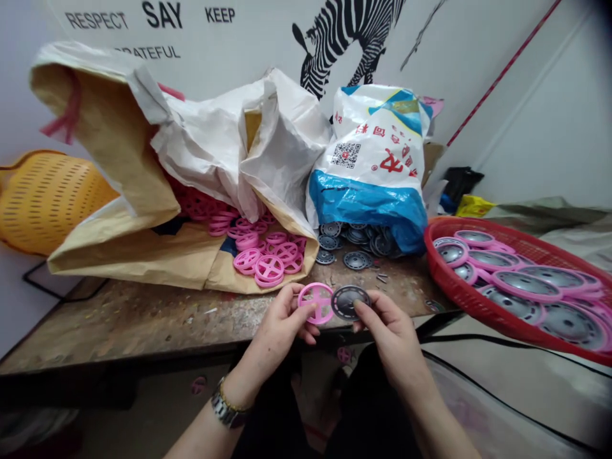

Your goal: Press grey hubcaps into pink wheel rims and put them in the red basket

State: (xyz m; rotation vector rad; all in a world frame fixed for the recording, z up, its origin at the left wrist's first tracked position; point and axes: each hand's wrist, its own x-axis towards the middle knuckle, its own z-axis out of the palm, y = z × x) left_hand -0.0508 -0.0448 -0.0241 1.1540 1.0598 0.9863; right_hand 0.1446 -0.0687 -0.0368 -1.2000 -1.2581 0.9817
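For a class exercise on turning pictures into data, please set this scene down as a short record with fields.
Left hand: holds a pink spoked ring
Right hand: holds a dark grey disc
Ring and disc: side by side; contact unclear
Paper bag: lies open, loose pink rings at its mouth
Blue-and-white bag: loose grey discs at its mouth
Red basket: picture right, holds pink-rimmed grey discs
Bench: worn, stained surface

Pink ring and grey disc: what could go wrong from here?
The pink ring in the left hand or the grey disc in the right hand might drop past the table edge; pink pieces already lie below. In the red basket, pink-rimmed discs lie near the rim, so one could slide out.
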